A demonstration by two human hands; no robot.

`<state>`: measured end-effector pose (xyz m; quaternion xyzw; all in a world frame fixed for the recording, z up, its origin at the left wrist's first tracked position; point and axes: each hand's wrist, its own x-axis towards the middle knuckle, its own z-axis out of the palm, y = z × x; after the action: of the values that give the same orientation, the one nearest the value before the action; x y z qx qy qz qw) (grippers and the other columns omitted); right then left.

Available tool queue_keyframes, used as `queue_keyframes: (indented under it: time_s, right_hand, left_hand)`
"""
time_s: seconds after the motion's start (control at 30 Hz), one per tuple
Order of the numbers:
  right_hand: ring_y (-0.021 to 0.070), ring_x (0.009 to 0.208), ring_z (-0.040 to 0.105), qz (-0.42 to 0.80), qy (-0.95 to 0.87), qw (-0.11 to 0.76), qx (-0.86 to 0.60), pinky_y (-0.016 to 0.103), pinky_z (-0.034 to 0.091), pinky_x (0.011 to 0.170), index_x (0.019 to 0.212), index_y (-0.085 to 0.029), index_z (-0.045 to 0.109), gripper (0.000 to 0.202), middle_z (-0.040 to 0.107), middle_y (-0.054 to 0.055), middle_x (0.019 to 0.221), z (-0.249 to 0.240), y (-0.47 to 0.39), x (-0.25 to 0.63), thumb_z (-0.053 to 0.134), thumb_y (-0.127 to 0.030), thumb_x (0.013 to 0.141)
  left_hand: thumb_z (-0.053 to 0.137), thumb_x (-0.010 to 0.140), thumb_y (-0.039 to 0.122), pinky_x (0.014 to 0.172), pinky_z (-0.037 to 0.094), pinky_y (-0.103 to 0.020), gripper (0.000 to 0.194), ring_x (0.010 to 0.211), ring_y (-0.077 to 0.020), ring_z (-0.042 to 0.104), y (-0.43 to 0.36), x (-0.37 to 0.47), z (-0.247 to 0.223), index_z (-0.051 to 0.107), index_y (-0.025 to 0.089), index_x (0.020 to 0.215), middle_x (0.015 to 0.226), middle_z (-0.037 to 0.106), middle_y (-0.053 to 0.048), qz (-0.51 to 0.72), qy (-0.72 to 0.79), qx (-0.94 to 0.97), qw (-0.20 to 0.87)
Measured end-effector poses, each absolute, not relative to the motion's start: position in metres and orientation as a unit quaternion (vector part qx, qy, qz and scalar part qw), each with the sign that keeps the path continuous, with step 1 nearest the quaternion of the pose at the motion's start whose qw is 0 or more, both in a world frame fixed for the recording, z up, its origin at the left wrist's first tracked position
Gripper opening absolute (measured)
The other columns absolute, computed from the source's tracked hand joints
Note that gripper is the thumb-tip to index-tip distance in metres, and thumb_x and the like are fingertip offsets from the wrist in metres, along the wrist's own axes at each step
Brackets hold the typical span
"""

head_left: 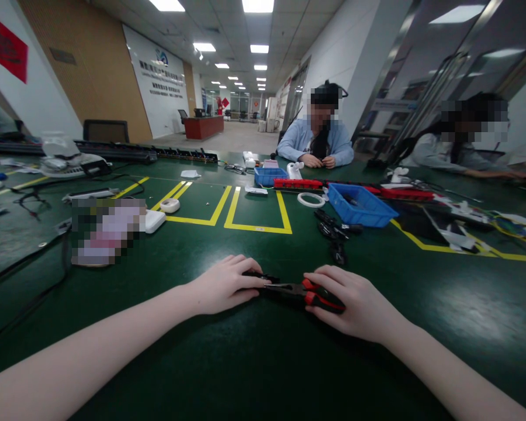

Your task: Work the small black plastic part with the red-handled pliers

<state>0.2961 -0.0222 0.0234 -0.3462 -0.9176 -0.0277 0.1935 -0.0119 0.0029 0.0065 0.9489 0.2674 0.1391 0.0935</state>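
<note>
My right hand [350, 298] is closed round the red and black handles of a pair of needle-nose pliers [289, 288], whose jaws point left. A small black part [267, 277] sits under the fingers of my left hand [228, 285], which pinches it at the plier tips; its kind is too dark to make out. The tips of the jaws touch or nearly touch my left fingertips. Both hands rest low over the green table [245, 362].
Beyond my hands lie black cables [333, 231], a blue bin [359, 204], a white ring [311, 200] and yellow tape outlines [258, 229]. A phone [109, 231] and a white case [152, 221] lie to the left. A person [318, 137] sits across; another [456, 143] sits right.
</note>
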Motion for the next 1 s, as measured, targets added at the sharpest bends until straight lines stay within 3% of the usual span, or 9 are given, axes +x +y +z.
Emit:
queue_keyframes:
  time_s: [0.17, 0.6, 1.0]
  right_hand:
    - [0.0215, 0.085, 0.068, -0.014, -0.917, 0.188, -0.352, 0.034, 0.059, 0.071, 0.118, -0.019, 0.063, 0.039, 0.069, 0.010, 0.104, 0.025, -0.022, 0.296, 0.065, -0.036, 0.083]
    - [0.0216, 0.088, 0.067, 0.024, -0.911, 0.189, -0.366, 0.035, 0.058, 0.073, 0.119, -0.018, 0.060, 0.040, 0.068, 0.010, 0.105, 0.015, -0.027, 0.289, 0.064, -0.038, 0.084]
    - [0.0223, 0.088, 0.067, -0.019, -0.922, 0.172, -0.348, 0.035, 0.057, 0.074, 0.118, -0.017, 0.063, 0.041, 0.069, 0.011, 0.105, 0.028, -0.025, 0.296, 0.068, -0.033, 0.080]
  left_hand:
    - [0.056, 0.096, 0.027, 0.091, 0.047, -0.037, 0.038, 0.109, -0.0230, 0.058, 0.002, -0.010, 0.008, 0.050, 0.022, 0.133, 0.123, 0.060, -0.008, 0.153, 0.276, 0.942, 0.116]
    - [0.058, 0.095, 0.025, 0.089, 0.047, -0.035, 0.030, 0.107, -0.0216, 0.058, 0.002, -0.010, 0.009, 0.054, 0.022, 0.125, 0.117, 0.062, -0.006, 0.157, 0.278, 0.939, 0.129]
    - [0.059, 0.095, 0.026, 0.090, 0.045, -0.037, 0.032, 0.108, -0.0219, 0.057, 0.000, -0.009, 0.008, 0.053, 0.023, 0.126, 0.120, 0.061, -0.005, 0.150, 0.276, 0.939, 0.136]
